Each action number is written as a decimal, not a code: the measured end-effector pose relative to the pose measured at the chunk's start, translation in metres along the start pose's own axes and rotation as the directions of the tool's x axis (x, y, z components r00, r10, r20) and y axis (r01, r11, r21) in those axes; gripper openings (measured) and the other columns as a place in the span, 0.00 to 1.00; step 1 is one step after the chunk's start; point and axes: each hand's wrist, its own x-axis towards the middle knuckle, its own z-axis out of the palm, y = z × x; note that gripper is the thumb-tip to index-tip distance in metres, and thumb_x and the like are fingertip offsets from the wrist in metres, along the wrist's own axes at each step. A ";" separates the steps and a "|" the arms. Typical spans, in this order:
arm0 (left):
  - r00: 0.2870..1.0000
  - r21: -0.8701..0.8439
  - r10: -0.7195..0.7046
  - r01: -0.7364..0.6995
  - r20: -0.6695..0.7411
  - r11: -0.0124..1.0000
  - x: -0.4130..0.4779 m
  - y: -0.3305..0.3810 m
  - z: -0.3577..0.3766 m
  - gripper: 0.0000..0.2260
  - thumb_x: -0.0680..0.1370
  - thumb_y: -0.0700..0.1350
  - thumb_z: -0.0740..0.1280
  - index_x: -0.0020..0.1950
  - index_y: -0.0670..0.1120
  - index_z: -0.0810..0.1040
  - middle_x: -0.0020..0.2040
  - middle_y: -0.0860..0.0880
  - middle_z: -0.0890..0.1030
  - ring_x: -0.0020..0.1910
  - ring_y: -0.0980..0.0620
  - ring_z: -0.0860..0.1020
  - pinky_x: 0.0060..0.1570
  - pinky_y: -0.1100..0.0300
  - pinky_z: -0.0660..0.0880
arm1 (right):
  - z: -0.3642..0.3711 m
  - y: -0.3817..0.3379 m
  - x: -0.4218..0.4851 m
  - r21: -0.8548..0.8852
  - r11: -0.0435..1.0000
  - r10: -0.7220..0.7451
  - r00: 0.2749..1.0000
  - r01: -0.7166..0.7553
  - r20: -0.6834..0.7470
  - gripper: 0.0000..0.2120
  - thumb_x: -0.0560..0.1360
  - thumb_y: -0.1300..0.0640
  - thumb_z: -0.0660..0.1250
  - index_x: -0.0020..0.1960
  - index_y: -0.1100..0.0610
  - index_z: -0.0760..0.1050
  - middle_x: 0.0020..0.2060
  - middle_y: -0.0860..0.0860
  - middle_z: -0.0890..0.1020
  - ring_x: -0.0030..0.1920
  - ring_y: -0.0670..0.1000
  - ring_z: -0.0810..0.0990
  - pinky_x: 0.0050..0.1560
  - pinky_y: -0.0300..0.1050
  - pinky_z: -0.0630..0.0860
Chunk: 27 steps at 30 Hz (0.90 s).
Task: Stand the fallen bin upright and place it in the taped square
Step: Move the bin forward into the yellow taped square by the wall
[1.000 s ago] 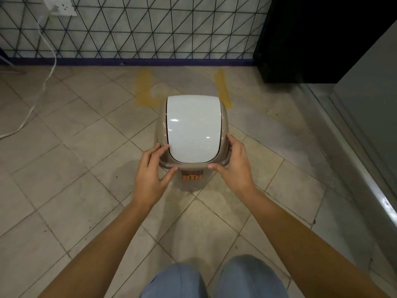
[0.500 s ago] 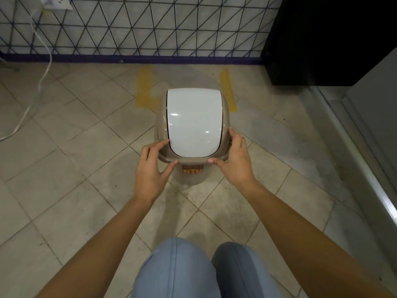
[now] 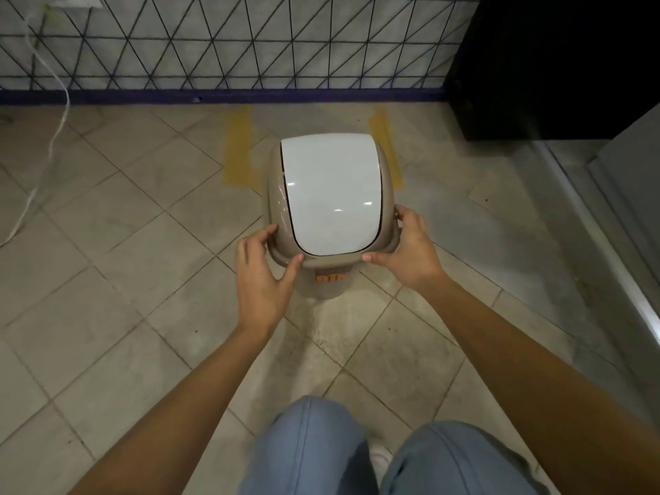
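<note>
The bin (image 3: 330, 194) is beige with a white swing lid and an orange label low on its near side. It is upright, seen from above, and it covers the near edge of the yellow taped square (image 3: 240, 151) on the floor by the wall. My left hand (image 3: 262, 276) holds the lid rim at its near left, thumb on the front edge. My right hand (image 3: 410, 250) holds the rim at the near right. Whether the bin's base rests on the floor is hidden.
A wall with a black triangle pattern (image 3: 228, 41) and a dark skirting runs behind the square. A black cabinet (image 3: 557, 62) stands at the right, with a metal threshold (image 3: 614, 251) along it. A white cable (image 3: 53, 137) hangs at the left. My knees (image 3: 310, 451) are below.
The bin has moved forward toward the wall and now overlaps the tape marks, with both hands still on its rim. I have stepped closer, and my legs show more.
</note>
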 end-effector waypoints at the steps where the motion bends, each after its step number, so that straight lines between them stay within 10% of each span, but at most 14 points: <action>1: 1.000 -0.025 -0.024 0.024 0.002 0.999 -0.001 0.001 0.003 0.25 0.73 0.47 0.71 0.68 0.46 0.67 0.60 0.53 0.67 0.60 0.53 0.72 0.61 0.61 0.69 | -0.001 0.000 0.002 0.027 0.999 0.020 1.000 -0.020 0.006 0.47 0.61 0.58 0.79 0.72 0.55 0.57 0.67 0.53 0.65 0.68 0.53 0.66 0.69 0.50 0.65; 8: 0.984 -0.263 -0.150 0.169 0.091 0.950 0.032 -0.006 0.024 0.28 0.75 0.48 0.69 0.72 0.48 0.63 0.66 0.53 0.71 0.63 0.58 0.72 0.61 0.65 0.71 | 0.003 0.001 0.035 0.239 0.968 0.088 0.996 -0.080 -0.022 0.43 0.61 0.62 0.78 0.71 0.57 0.61 0.55 0.43 0.70 0.58 0.45 0.70 0.57 0.39 0.69; 15: 0.977 -0.331 -0.174 0.205 0.123 0.921 0.053 -0.013 0.032 0.28 0.74 0.48 0.70 0.71 0.51 0.64 0.65 0.54 0.73 0.58 0.68 0.73 0.53 0.73 0.72 | 0.003 0.000 0.058 0.382 0.911 0.158 0.987 -0.157 0.030 0.48 0.60 0.65 0.78 0.73 0.55 0.56 0.67 0.52 0.70 0.63 0.50 0.71 0.65 0.50 0.70; 27: 0.959 -0.311 -0.247 0.279 0.138 0.909 0.101 -0.011 0.046 0.28 0.76 0.46 0.67 0.73 0.52 0.61 0.68 0.51 0.71 0.58 0.58 0.74 0.47 0.78 0.71 | 0.014 -0.014 0.100 0.415 0.898 0.156 0.988 -0.146 0.009 0.47 0.65 0.66 0.75 0.75 0.56 0.51 0.72 0.52 0.64 0.71 0.52 0.64 0.71 0.52 0.64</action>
